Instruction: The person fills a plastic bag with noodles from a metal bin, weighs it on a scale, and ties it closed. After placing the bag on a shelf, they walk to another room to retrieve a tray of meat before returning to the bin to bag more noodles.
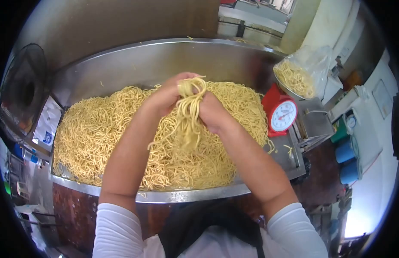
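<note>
A bunch of yellow noodles (189, 112) hangs between my two hands, raised over a wide heap of loose noodles (100, 129) in a metal trough (165, 53). My left hand (168, 93) is closed on the bunch from the left, near its top. From the right, my right hand (212, 112) grips the same strands, its fingers partly hidden behind them. Loose ends dangle toward the heap. To the right of the heap stands a red dial scale (282, 114), with a plastic bag of noodles (296, 79) in the pan on top.
A fan (25, 92) stands at the left end of the trough. Stray noodles (289, 149) lie on the metal at the right. Blue containers (349, 161) are beyond the trough on the right. The trough's front rim (182, 197) runs close to my body.
</note>
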Demonstrator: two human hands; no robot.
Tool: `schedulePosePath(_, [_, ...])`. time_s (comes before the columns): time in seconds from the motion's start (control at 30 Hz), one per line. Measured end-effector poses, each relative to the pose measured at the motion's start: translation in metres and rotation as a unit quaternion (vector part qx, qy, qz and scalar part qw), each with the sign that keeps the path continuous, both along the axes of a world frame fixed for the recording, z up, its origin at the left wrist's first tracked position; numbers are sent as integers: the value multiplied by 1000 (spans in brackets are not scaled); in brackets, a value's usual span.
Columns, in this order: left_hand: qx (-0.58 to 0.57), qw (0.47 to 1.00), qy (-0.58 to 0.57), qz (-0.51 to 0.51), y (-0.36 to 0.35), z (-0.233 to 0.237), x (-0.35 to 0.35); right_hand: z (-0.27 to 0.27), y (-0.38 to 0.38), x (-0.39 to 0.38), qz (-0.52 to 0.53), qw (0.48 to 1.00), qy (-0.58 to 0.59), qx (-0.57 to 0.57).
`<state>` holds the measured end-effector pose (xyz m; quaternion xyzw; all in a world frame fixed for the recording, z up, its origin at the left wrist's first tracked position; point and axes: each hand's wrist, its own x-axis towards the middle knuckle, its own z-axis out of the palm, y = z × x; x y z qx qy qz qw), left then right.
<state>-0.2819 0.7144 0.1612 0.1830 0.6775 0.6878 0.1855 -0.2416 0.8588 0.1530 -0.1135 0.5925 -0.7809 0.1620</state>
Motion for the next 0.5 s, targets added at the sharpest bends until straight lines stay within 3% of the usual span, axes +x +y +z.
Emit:
schedulePosePath(0.07, [321, 930, -149, -102, -5, -41, 1, 20, -5, 6, -64, 997, 45, -24])
schedulePosePath(0.1, [353, 912, -164, -128, -1, -62, 5, 23, -4, 2, -67, 996, 47, -23])
schedulePosePath(0.17, [386, 891, -180, -159, 4, -83, 28, 29, 5, -13, -73, 984, 57, -153])
schedulePosePath(0.23, [155, 977, -80, -121, 6, -91, 52, 31, 32, -28, -60, 984, 40, -166])
schedulePosePath(0.37, [48, 981, -176, -73, -31, -93, 36, 45, 59, -21, -30, 985, 20, -169])
schedulePosePath(0.4, [18, 986, -152, -63, -35, -77, 35, 41, 56, -14, 8, 990, 137, 18])
schedulePosePath(0.43, [-13, 990, -128, -53, -37, -61, 35, 35, 52, -5, 46, 946, 250, 202])
schedulePosePath(0.5, [-67, 993, -83, -43, -32, -38, 36, -25, 34, -11, 76, 965, 151, 201])
